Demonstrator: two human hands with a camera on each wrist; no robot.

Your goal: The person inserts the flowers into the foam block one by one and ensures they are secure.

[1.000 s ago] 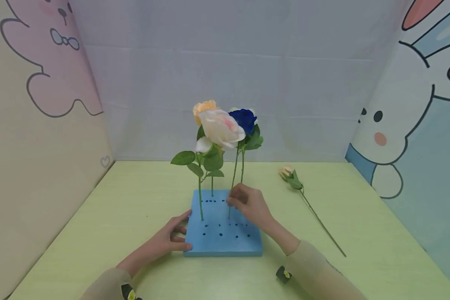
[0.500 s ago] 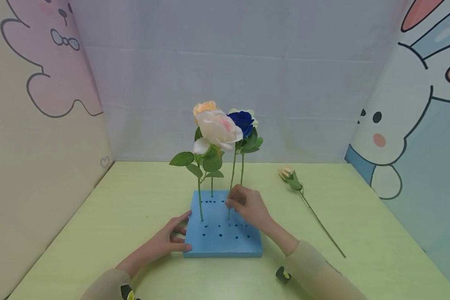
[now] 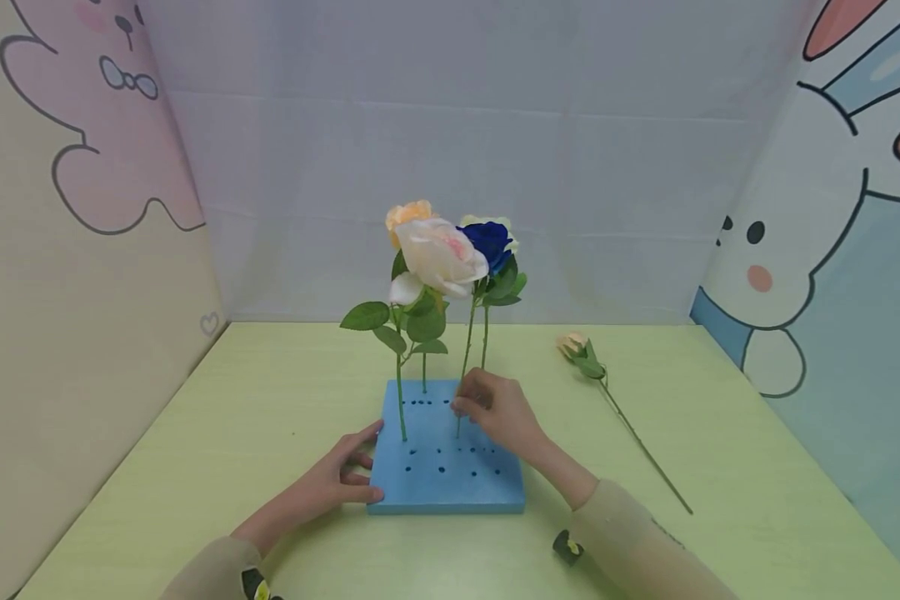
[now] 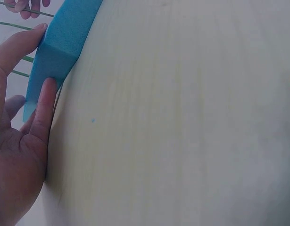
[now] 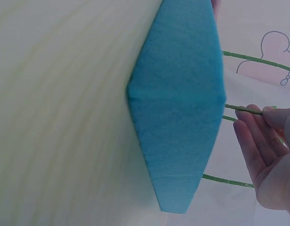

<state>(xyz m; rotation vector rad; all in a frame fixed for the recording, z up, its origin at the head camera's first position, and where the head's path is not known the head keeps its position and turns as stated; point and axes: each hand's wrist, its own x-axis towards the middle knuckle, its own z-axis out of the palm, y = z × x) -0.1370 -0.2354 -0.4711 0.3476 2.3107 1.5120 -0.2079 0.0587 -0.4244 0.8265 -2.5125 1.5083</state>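
A blue foam block (image 3: 450,492) with several holes lies flat on the table. My right hand (image 3: 498,412) pinches the stem of the blue rose (image 3: 490,242) low down, just above the block; the stem's lower end meets the block's top. In the right wrist view, thumb and fingers close on that green stem (image 5: 248,109). My left hand (image 3: 330,479) rests against the block's left side with fingers spread, and the left wrist view shows fingertips (image 4: 49,84) on the block's side. A pale pink rose (image 3: 442,258) stands in the block at left, partly covering the blue one.
Behind, an orange-yellow flower (image 3: 408,215) and a whitish flower (image 3: 512,242) stand in the block's far part, partly hidden. A peach rose (image 3: 583,357) with a long stem lies on the table (image 3: 750,467) to the right. A pale cloth (image 3: 450,150) closes off the back.
The blue rose's head has shifted only slightly within the right hand's pinch. Both hands and the block stay in place.
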